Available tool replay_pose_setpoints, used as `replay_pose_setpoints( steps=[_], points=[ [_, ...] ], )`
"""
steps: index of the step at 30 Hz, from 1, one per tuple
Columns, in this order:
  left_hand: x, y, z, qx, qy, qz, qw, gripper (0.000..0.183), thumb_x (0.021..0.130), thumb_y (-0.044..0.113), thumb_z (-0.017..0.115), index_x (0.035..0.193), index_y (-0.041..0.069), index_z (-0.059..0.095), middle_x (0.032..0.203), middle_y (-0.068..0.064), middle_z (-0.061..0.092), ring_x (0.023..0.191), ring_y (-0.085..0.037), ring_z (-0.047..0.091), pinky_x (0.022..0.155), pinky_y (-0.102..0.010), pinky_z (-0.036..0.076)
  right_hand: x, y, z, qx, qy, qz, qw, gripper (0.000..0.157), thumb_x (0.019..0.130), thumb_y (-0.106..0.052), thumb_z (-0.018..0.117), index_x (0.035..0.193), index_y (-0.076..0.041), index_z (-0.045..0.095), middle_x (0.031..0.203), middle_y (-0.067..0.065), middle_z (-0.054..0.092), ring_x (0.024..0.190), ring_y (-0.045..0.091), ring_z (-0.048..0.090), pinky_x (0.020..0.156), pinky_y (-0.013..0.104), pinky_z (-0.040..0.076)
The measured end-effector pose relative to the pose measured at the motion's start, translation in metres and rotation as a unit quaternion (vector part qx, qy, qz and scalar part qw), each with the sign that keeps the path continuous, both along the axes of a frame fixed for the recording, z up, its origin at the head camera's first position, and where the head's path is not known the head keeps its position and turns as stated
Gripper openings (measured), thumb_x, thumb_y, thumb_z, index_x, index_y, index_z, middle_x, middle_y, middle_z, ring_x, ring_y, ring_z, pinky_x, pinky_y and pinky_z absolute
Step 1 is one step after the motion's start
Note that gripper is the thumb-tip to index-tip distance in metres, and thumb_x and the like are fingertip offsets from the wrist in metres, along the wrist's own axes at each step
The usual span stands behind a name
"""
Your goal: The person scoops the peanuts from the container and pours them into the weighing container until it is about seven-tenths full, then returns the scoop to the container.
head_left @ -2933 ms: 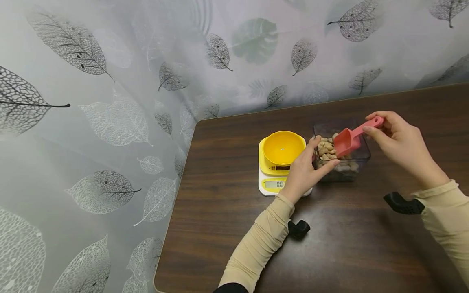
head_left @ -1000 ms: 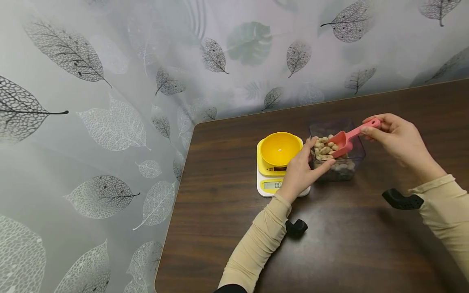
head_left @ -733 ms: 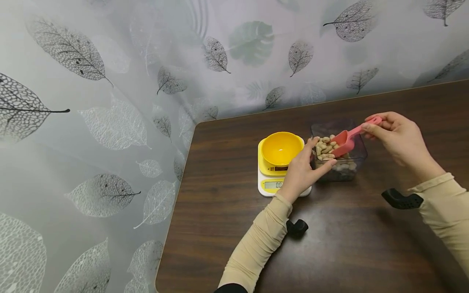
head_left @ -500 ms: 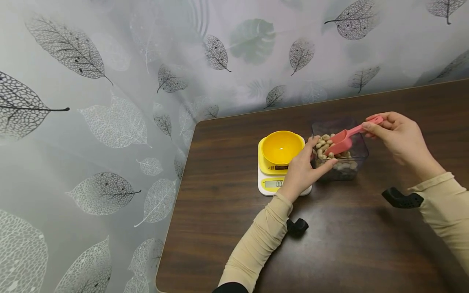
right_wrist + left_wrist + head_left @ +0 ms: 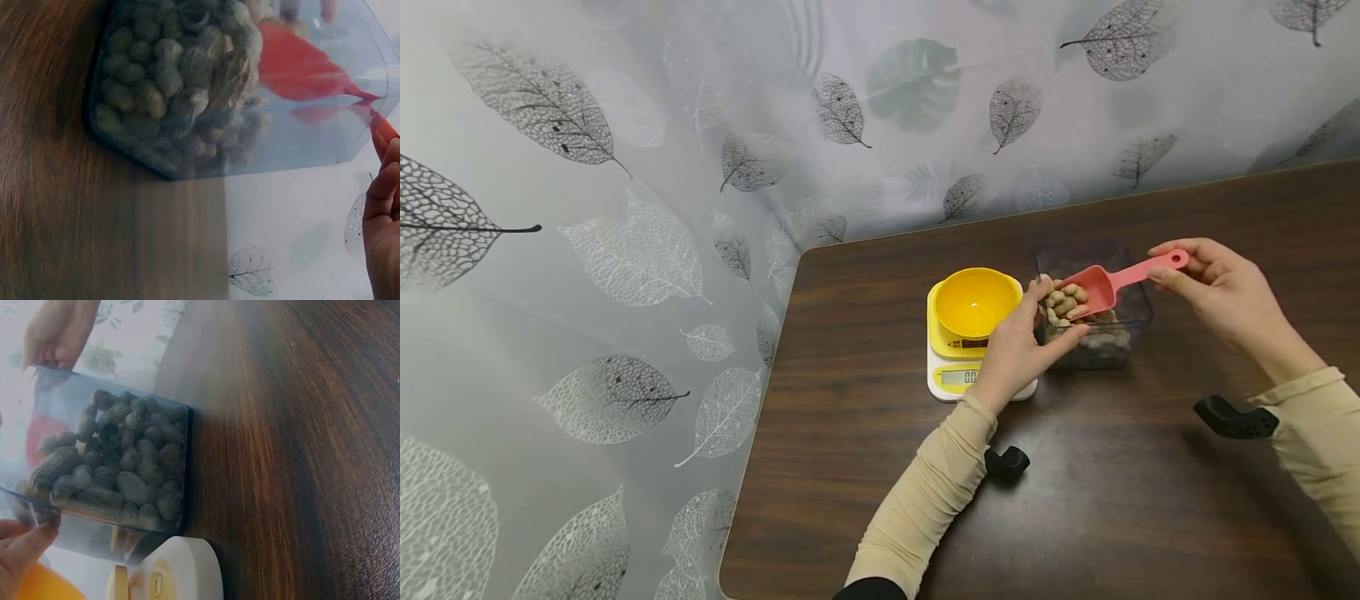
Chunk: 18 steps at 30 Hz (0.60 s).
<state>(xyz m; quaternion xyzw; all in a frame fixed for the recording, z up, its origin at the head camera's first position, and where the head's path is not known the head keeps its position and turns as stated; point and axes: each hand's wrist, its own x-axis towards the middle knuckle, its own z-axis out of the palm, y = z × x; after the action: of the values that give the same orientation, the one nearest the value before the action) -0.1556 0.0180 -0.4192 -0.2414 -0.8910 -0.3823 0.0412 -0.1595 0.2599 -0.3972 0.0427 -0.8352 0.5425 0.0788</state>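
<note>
My right hand [image 5: 1228,292] pinches the handle of a pink scoop [image 5: 1097,290] between thumb and fingers. The scoop's bowl dips into a clear plastic box [image 5: 1138,317], its lip against unshelled peanuts [image 5: 1064,302]. My left hand [image 5: 1017,346] grips the box at its near left corner, thumb along the front and fingers along the left side. Through the box wall in the right wrist view, the red scoop blade [image 5: 294,65] lies over the heap of peanuts [image 5: 206,81]. The left wrist view shows peanuts [image 5: 134,462] piled at the box's bottom.
Left of the box stands a yellow-and-white kitchen scale [image 5: 938,346] with a yellow bowl [image 5: 976,304] on it; my left hand partly covers its display [image 5: 957,377]. Brown wooden tabletop [image 5: 850,375] spreads around. A leaf-patterned wall covering [image 5: 917,150] rises behind and to the left.
The scoop has tipped from a steep angle to a flatter one, its bowl pushing left among the peanuts. My right hand has shifted slightly right and down. The left hand keeps its hold on the box.
</note>
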Motion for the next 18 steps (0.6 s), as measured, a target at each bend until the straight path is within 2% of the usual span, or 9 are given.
replay_pose_setpoints(
  steps=[6,9,12,15,18],
  points=[
    [0.000,0.000,0.000,-0.002,0.005,0.002,1.0000,0.067,0.087,0.044,0.062,0.142,0.018,0.034,0.150,-0.006,0.036,0.106,-0.009,0.057,0.085,-0.009,0.046,0.000,-0.002,0.002,0.037,0.013,0.000,0.999,0.021,0.091,-0.017,0.059,0.107,-0.031,0.054,0.078,-0.030,0.058,0.070,-0.013,0.053,0.060,0.004,0.040],
    [-0.001,-0.001,0.001,-0.006,0.003,0.006,1.0000,0.068,0.087,0.045,0.061,0.143,0.017,0.033,0.150,-0.005,0.035,0.124,-0.010,0.051,0.094,-0.014,0.045,-0.002,-0.003,0.003,0.035,0.002,-0.006,0.999,0.019,0.092,-0.021,0.058,0.106,-0.032,0.053,0.076,-0.030,0.059,0.069,-0.012,0.053,0.060,0.004,0.040],
    [-0.001,-0.002,0.001,-0.008,0.001,0.006,0.9999,0.071,0.087,0.045,0.061,0.146,0.019,0.030,0.150,-0.006,0.034,0.130,-0.010,0.046,0.098,-0.016,0.044,-0.006,-0.006,0.003,0.022,-0.020,-0.011,1.000,0.015,0.092,-0.027,0.057,0.106,-0.029,0.054,0.076,-0.031,0.059,0.070,-0.011,0.053,0.061,0.003,0.042],
    [-0.001,-0.001,0.001,-0.011,-0.006,0.003,0.9999,0.074,0.088,0.045,0.060,0.148,0.021,0.026,0.152,-0.005,0.032,0.119,-0.008,0.053,0.091,-0.012,0.045,-0.009,-0.010,0.002,0.008,-0.039,-0.017,0.999,0.016,0.092,-0.032,0.057,0.107,-0.026,0.054,0.076,-0.033,0.058,0.070,-0.011,0.054,0.061,0.004,0.043],
    [0.000,0.001,0.001,-0.011,-0.011,0.000,0.9999,0.074,0.088,0.045,0.060,0.148,0.021,0.024,0.152,-0.005,0.030,0.100,-0.007,0.056,0.080,-0.007,0.044,-0.010,-0.011,0.001,0.006,-0.049,-0.021,0.999,0.018,0.092,-0.033,0.056,0.107,-0.024,0.053,0.076,-0.035,0.057,0.070,-0.011,0.054,0.059,0.005,0.043]
  ],
)
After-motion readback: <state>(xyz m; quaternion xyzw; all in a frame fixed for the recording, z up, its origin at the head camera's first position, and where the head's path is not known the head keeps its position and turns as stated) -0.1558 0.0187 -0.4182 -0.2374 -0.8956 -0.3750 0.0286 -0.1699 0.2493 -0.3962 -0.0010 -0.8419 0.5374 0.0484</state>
